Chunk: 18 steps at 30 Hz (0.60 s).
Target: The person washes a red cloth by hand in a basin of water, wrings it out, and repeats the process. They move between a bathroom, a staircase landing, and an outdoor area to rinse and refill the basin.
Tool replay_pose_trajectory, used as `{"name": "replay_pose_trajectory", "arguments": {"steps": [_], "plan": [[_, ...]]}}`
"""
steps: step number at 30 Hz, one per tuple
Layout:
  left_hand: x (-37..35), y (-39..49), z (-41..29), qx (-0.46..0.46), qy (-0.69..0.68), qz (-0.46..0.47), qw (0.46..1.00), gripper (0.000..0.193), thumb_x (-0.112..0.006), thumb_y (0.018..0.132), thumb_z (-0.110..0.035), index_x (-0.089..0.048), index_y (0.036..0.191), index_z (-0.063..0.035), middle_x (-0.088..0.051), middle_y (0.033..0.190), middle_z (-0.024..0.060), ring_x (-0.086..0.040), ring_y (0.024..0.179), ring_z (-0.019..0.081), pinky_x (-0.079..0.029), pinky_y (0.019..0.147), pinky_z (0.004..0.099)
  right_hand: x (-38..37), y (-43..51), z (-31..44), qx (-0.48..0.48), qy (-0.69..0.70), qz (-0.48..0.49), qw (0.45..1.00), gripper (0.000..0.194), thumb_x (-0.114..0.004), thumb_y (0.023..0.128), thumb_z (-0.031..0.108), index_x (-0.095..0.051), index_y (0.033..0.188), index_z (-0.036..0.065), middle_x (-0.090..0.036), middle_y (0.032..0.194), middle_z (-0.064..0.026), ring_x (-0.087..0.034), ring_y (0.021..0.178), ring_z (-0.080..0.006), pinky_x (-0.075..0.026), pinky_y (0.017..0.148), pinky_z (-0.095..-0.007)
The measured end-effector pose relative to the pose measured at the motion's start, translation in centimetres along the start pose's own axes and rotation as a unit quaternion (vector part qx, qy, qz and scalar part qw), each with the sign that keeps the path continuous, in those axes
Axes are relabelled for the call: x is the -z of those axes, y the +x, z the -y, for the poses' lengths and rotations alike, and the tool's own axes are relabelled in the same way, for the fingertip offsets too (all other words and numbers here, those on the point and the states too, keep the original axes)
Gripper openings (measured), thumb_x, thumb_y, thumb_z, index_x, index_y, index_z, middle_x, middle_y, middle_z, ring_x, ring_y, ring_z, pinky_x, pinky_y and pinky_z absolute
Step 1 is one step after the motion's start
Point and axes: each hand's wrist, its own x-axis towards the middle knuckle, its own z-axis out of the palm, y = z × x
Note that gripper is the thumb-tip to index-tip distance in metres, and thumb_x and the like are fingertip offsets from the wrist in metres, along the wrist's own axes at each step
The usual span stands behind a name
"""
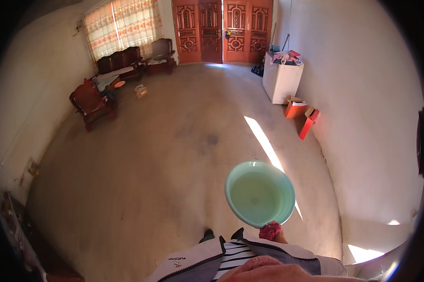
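Note:
A round light-green plastic basin [256, 197] is in front of my body, to the right of centre. Pale greenish liquid appears to lie in it. My right hand [278, 235] is at the near rim, with its fingers closed around a crumpled dark-red cloth [269, 231] and against the rim. The cloth bunches just outside the basin, and part of the hand is hidden behind it. My left hand is out of view. My open jacket [197, 259] and striped shirt [234, 255] fill the bottom of the picture.
Bare concrete floor [145, 169] spreads ahead. Right wall: white cabinet-like appliance [280, 79] with cloths on top, and red cardboard boxes [295, 110] [308, 123]. Left: dark wooden armchair [92, 98], sofa [120, 63] and small box [141, 92]. Carved red doors [212, 31] stand at the far end.

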Motion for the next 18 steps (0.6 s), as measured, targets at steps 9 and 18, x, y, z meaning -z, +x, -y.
{"name": "replay_pose_trajectory", "arguments": {"steps": [9, 18], "plan": [[-18.5, 15.7, -37.2, -0.147, -0.010, 0.148, 0.978, 0.042, -0.072, 0.085, -0.038, -0.055, 0.092, -0.0002, -0.053, 0.077, 0.0116, -0.059, 0.066, 0.0243, -0.055, 0.063, 0.0395, -11.6, 23.1, 19.1, -0.021, 0.112, 0.057, 0.992, 0.027, -0.053, 0.080, 0.034, -0.054, 0.078, 0.007, -0.053, 0.070, -0.0081, -0.050, 0.061, -0.0286, -0.044, 0.061, -0.0400], [-45.5, 23.4, -68.1, -0.206, -0.028, 0.158, 0.965, 0.040, -0.072, 0.086, -0.040, -0.056, 0.087, -0.0037, -0.048, 0.070, 0.0040, -0.055, 0.062, 0.0190, -0.054, 0.064, 0.0345, -23.1, 45.2, 38.8, 0.060, 0.075, -0.047, 0.994, 0.024, -0.054, 0.084, 0.027, -0.054, 0.084, 0.003, -0.058, 0.078, -0.0112, -0.060, 0.072, -0.0290, -0.050, 0.069, -0.0407]]}}
